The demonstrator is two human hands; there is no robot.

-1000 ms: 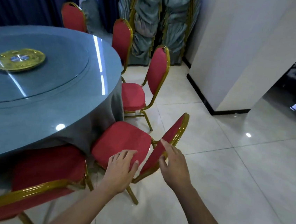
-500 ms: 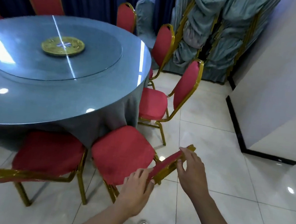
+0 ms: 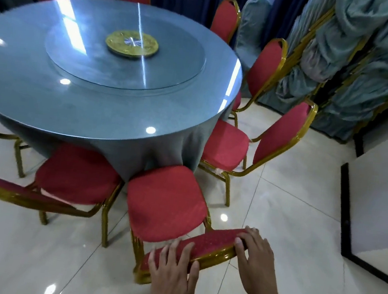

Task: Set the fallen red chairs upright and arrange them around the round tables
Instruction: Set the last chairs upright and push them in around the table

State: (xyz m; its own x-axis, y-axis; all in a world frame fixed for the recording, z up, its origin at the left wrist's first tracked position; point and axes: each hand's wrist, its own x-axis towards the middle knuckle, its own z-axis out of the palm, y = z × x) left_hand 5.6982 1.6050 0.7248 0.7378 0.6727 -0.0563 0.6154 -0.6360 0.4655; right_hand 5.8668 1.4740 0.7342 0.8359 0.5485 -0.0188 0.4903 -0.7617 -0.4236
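Observation:
A red chair with a gold frame stands upright right in front of me, its seat facing the round table. Both hands grip the top of its backrest: my left hand near the left end, my right hand near the right end, fingers curled over the red padding. Other red chairs stand around the table: one at the left, one at the right, more behind along the far rim.
The table has a blue-grey cloth, a glass turntable and a gold disc in its middle. Stacked chairs under grey-green covers fill the back right. A white pillar with black skirting stands on the right. Glossy tiled floor lies all around.
The view has swung left and higher over the table. My left hand moved from the seat onto the backrest top; the chair now stands squarely with its seat toward the table.

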